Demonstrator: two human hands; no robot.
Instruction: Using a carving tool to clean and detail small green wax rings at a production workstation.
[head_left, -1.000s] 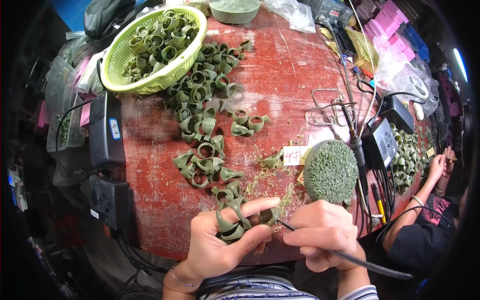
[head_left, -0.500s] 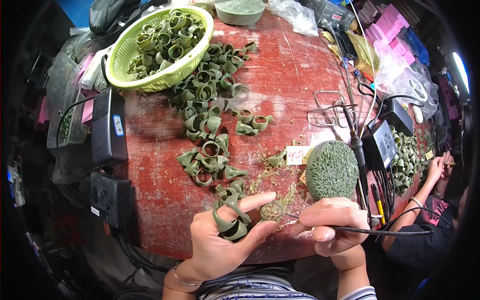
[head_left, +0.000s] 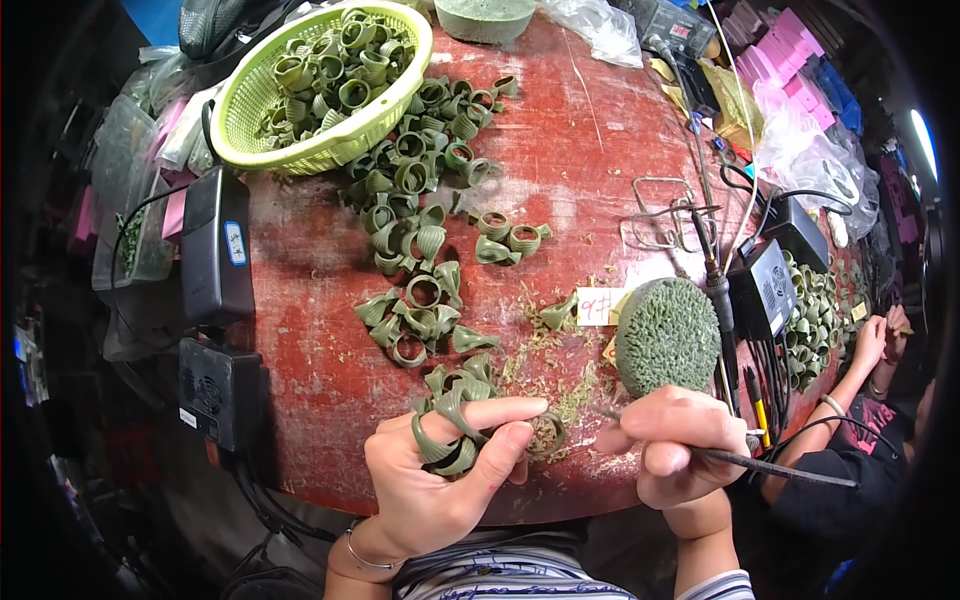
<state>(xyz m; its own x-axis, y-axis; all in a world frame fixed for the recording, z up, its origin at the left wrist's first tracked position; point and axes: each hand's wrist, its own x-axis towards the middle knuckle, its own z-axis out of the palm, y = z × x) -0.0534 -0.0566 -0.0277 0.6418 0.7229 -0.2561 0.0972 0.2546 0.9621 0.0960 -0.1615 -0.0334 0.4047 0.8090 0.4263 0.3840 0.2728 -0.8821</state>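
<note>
My left hand (head_left: 440, 480) pinches a thin green ring (head_left: 557, 432) between thumb and fingertips. Another ribbed green ring (head_left: 438, 442) sits around its fingers, and more green rings (head_left: 462, 378) lie just beyond the knuckles. My right hand (head_left: 680, 440) grips a thin, dark-handled tool (head_left: 790, 470) like a pencil, its blurred tip (head_left: 605, 412) pointing left, a little apart from the pinched ring. Past the right hand stands a round green block with a rough top (head_left: 668, 335).
A yellow-green basket (head_left: 235, 120) full of similar rings stands far left, with loose rings (head_left: 415, 240) trailing toward me. Green shavings (head_left: 545, 370) litter the red table (head_left: 320, 400). Black boxes (head_left: 215, 395) line the left edge. Corded tools (head_left: 718, 290) and another person's hands (head_left: 880, 335) are at right.
My right hand has drawn the tool tip back from the ring and tilted the handle. The pinched ring has turned and shifted slightly right; my left hand has moved a little left.
</note>
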